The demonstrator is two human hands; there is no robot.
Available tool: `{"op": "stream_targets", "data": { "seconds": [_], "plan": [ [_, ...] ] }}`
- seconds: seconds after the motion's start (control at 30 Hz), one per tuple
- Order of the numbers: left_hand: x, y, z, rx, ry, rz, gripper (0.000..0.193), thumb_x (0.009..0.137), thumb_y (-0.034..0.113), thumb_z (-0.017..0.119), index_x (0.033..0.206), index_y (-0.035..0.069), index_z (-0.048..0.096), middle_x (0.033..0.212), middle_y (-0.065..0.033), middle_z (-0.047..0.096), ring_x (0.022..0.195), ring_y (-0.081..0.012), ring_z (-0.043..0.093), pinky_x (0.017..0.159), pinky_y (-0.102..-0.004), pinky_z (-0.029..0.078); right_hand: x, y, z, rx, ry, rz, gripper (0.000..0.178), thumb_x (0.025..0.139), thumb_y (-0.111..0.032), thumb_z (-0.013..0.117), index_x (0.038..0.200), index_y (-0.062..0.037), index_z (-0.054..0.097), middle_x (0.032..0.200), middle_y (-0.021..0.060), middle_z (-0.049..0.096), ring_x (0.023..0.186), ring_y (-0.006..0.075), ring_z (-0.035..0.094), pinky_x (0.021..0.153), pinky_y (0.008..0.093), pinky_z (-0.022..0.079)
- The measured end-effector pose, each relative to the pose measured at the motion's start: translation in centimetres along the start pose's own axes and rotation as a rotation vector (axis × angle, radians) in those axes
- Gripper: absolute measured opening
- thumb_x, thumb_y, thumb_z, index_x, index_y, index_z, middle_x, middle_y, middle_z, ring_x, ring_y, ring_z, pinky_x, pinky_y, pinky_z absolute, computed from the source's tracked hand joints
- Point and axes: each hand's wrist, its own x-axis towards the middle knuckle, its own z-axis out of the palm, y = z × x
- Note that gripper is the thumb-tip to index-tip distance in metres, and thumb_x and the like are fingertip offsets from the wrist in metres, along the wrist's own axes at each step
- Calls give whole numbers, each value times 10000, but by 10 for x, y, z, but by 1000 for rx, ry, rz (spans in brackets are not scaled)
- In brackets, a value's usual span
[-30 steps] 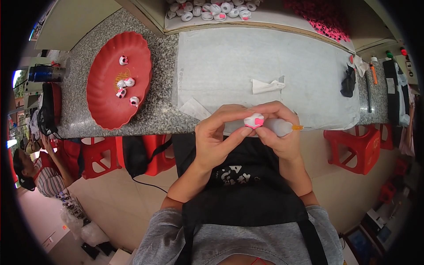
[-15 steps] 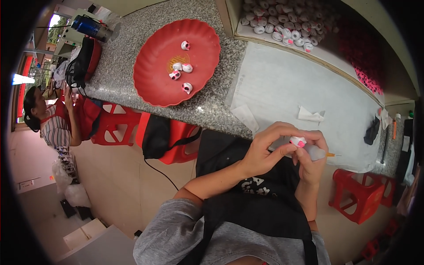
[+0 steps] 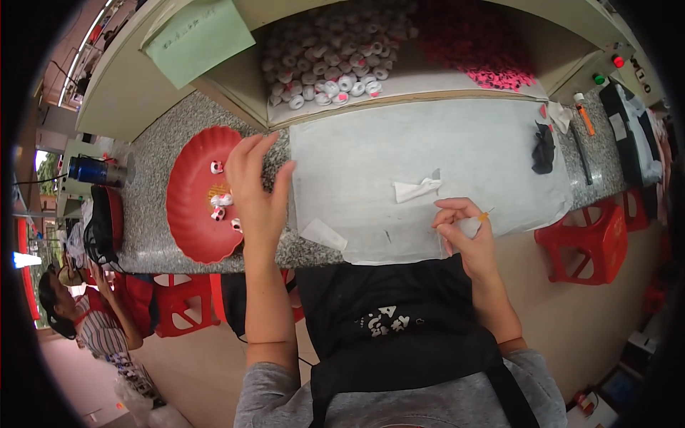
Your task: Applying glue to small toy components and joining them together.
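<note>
My left hand (image 3: 257,189) reaches up over the right edge of a red scalloped plate (image 3: 187,239), thumb and fingers apart and nothing visible in them. Several small white figures with pink and dark spots (image 3: 217,167) lie in the plate, one partly behind my wrist. Lower right, my right hand (image 3: 465,235) is closed around a small translucent squeeze bottle (image 3: 469,227) with an orange needle tip. It hovers over the near edge of a white paper sheet (image 3: 371,164). A crumpled white tissue (image 3: 417,190) lies on the sheet just beyond that hand.
A shelf above the sheet holds a heap of white round pieces (image 3: 321,71) and a heap of pink pieces (image 3: 499,71). A black cloth (image 3: 543,148) and an orange marker (image 3: 585,120) lie at right. Red stools (image 3: 589,242) stand below. Another person (image 3: 93,314) sits far left.
My hands have parted: the left moved left to the plate, the right stayed with the bottle. The white-and-pink figure between my fingers is no longer visible there. The view has swung right.
</note>
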Motion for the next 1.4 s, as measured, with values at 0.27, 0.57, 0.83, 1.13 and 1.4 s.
{"op": "stream_targets", "data": {
  "seconds": [0.27,0.57,0.83,1.13,1.4],
  "plan": [
    [103,35,128,190,-125,196,262,629,121,596,886,98,549,873,-83,518,870,-252,457,746,-355,346,-13,-3,-8,43,27,-19,287,688,43,522,969,9,474,779,43,491,577,42,423,403,151,335],
    [139,12,188,524,125,539,228,636,151,580,862,128,556,762,-97,537,766,-264,503,688,-343,390,-19,-10,-27,-23,113,-128,376,674,16,486,1032,-18,375,853,91,461,604,79,431,410,164,358],
    [67,67,91,-984,-212,-317,276,705,28,574,966,-20,497,827,-75,539,675,-92,522,577,-214,429,-29,-9,-30,19,7,-168,297,662,-22,422,950,-28,351,970,135,382,685,160,452,474,242,417],
    [-48,57,40,-1280,-187,-682,212,741,23,524,951,0,501,987,-138,521,700,-116,520,659,-232,427,-20,-16,-6,41,-132,-44,319,626,-33,412,939,-13,355,943,119,360,745,198,468,500,263,451],
    [-71,63,30,-1497,-93,-787,217,758,25,510,970,-1,471,1024,-198,492,747,-168,549,691,-274,447,-18,-28,31,-25,-104,-77,332,664,-75,437,972,13,352,935,120,351,686,207,497,464,263,463]
  ]
}}
